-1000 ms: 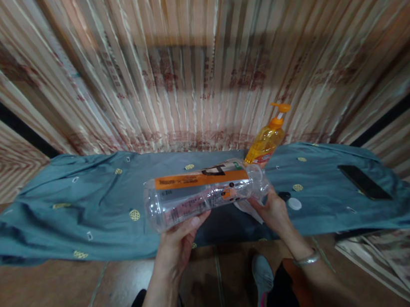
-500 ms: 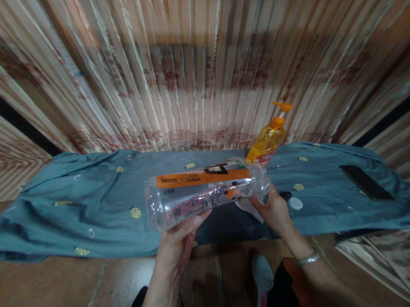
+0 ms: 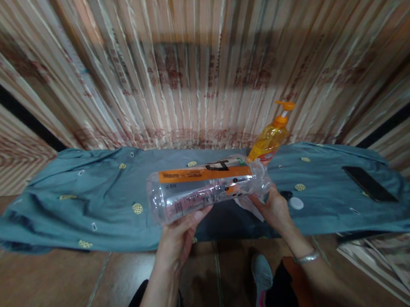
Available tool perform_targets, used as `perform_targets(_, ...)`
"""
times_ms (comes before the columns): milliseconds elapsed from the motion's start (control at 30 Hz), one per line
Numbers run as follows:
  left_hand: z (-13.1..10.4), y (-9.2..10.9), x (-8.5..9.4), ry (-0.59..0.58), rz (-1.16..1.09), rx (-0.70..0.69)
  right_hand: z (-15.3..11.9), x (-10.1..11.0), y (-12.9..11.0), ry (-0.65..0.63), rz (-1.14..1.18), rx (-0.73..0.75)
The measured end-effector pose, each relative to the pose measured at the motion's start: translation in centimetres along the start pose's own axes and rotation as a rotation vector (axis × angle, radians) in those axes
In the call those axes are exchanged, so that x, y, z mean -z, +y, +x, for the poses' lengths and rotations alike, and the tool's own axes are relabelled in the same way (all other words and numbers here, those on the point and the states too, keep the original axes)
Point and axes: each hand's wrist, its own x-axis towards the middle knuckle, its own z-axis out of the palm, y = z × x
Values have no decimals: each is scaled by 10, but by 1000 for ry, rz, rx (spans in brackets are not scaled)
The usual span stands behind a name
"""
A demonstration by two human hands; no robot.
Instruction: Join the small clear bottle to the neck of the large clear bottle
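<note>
A large clear plastic bottle (image 3: 202,186) with an orange and grey printed label lies on its side in the air above the cloth, its neck pointing right. My left hand (image 3: 183,234) supports its underside near the base, thumb along the lower side. At the neck end, my right hand (image 3: 273,210) grips the bottle; some of its fingers are hidden behind it. Below the neck, a white tissue-like piece (image 3: 249,209) shows beside my right hand. Just right of that hand lie a white cap (image 3: 296,203) and a small black object (image 3: 286,195).
Behind the bottle's neck stands an orange pump bottle (image 3: 269,140) of yellow liquid. A black phone (image 3: 369,183) lies at the right on the teal patterned cloth (image 3: 109,206). Pleated plastic-covered sheeting (image 3: 187,75) rises along the back, with dark poles at both sides.
The view has shifted slightly. Both hands keep their hold, and the bottle has rolled a little, its label turning slightly.
</note>
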Motion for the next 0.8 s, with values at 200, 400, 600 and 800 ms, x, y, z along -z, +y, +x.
perform_targets(200, 1, -1, -2, 21, 4, -4, 0, 2, -1, -13, -1, -4)
perform_targets(400, -1, 0, -1, 37, 6, 10, -1, 4, -4, -26, -6, -14)
perform_targets(600, -1, 1, -2, 33, 15, 10, -1, 4, -4, -15, 12, 3)
perform_targets(800, -2, 1, -4, 25, 33, 1, -1, 4, -3, -17, 28, 16)
